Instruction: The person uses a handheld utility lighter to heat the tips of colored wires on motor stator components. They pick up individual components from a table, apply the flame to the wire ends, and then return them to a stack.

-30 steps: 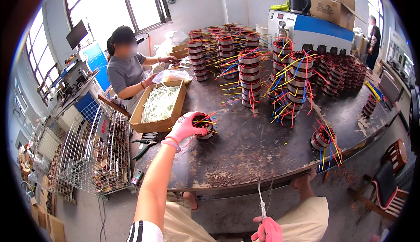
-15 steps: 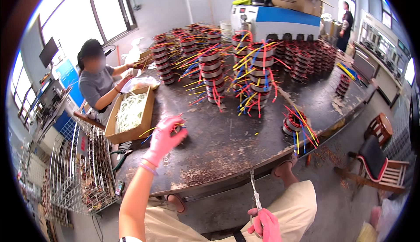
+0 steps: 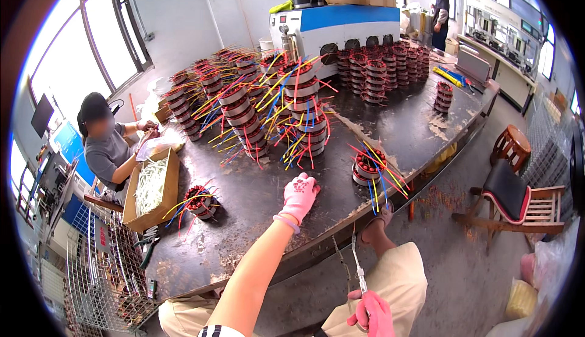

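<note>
Pink gloves cover both hands. Left hand lies palm down on the dark desk, fingers loosely spread, grasping nothing; it rests between two wound coils. One coil sits well to its left, near a cardboard box; the other coil, with red, blue and yellow leads, sits to its right near the desk edge. Right hand is clenched around thin metal scissors, held upright below the desk edge, above the lap. Stacked coils stand farther back.
</note>
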`<state>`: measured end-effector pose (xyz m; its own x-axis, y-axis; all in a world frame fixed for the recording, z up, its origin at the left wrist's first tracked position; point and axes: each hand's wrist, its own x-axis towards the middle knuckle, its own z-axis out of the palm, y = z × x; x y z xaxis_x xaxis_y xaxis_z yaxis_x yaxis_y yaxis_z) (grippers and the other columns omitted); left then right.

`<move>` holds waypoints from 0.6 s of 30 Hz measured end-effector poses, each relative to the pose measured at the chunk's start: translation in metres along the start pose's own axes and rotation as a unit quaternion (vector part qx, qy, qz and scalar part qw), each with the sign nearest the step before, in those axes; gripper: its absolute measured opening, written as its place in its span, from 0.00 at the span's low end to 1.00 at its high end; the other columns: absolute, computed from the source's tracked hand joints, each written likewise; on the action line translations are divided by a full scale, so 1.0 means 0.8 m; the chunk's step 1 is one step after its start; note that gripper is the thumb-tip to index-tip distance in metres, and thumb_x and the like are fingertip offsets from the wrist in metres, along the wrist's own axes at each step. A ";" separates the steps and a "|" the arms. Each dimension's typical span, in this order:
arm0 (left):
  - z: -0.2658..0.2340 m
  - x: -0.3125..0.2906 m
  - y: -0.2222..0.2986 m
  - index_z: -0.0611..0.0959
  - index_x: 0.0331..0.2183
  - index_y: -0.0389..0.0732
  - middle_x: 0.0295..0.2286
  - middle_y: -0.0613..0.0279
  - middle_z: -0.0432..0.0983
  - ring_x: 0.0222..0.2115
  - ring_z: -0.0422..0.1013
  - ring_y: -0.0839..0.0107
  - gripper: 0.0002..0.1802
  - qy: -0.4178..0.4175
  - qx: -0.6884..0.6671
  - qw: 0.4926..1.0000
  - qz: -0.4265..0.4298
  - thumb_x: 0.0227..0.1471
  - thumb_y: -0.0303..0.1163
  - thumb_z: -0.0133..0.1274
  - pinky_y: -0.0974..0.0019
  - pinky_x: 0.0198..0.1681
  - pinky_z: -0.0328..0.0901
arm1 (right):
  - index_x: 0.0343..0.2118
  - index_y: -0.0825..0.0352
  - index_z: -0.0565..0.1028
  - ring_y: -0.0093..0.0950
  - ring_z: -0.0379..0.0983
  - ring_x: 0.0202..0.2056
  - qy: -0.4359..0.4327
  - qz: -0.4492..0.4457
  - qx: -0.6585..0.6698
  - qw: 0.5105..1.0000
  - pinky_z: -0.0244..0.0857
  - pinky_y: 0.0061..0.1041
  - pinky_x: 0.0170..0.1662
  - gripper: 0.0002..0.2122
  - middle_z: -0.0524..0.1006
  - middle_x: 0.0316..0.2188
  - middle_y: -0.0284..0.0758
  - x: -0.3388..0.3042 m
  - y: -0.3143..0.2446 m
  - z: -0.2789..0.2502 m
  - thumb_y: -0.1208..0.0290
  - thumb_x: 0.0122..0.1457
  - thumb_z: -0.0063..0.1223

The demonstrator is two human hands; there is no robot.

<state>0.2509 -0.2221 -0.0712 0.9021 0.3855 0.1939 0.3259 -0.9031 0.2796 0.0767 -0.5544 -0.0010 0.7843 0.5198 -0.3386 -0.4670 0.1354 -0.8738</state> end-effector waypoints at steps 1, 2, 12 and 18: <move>0.004 0.003 -0.002 0.85 0.34 0.47 0.37 0.60 0.75 0.41 0.74 0.58 0.10 0.007 0.008 1.000 -0.003 0.52 0.41 0.57 0.57 0.42 0.69 | 0.42 0.69 0.75 0.15 0.51 0.14 0.002 -0.001 -0.001 1.000 0.63 0.17 0.27 0.20 0.57 0.14 0.22 0.001 -0.001 -0.004 0.57 0.71 0.35; 0.007 0.004 -0.005 0.84 0.33 0.46 0.37 0.58 0.75 0.41 0.74 0.58 0.10 0.009 0.018 1.000 -0.004 0.52 0.39 0.55 0.57 0.43 0.69 | 0.42 0.70 0.75 0.15 0.51 0.13 0.003 -0.002 -0.002 1.000 0.63 0.17 0.27 0.20 0.57 0.13 0.22 0.002 -0.002 -0.008 0.57 0.71 0.35; -0.074 -0.068 -0.009 0.83 0.30 0.46 0.35 0.58 0.76 0.38 0.75 0.56 0.07 -0.011 -0.134 0.983 0.126 0.53 0.34 0.51 0.57 0.41 0.70 | 0.36 0.67 0.75 0.16 0.51 0.11 0.030 -0.016 0.068 0.997 0.63 0.19 0.23 0.18 0.58 0.11 0.22 -0.004 0.004 -0.035 0.57 0.70 0.39; -0.113 -0.126 0.025 0.84 0.39 0.49 0.36 0.63 0.77 0.36 0.76 0.61 0.14 -0.107 -0.026 0.977 0.184 0.52 0.45 0.58 0.60 0.41 0.71 | 0.26 0.63 0.70 0.17 0.53 0.10 0.034 -0.024 0.103 0.994 0.60 0.18 0.20 0.18 0.59 0.11 0.24 -0.011 -0.004 -0.048 0.57 0.70 0.39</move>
<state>0.1409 -0.2622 -0.0004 0.9958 -0.0169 0.0900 -0.0413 -0.9600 0.2768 0.0869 -0.5918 -0.0088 0.8296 0.4521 -0.3277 -0.4972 0.3310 -0.8020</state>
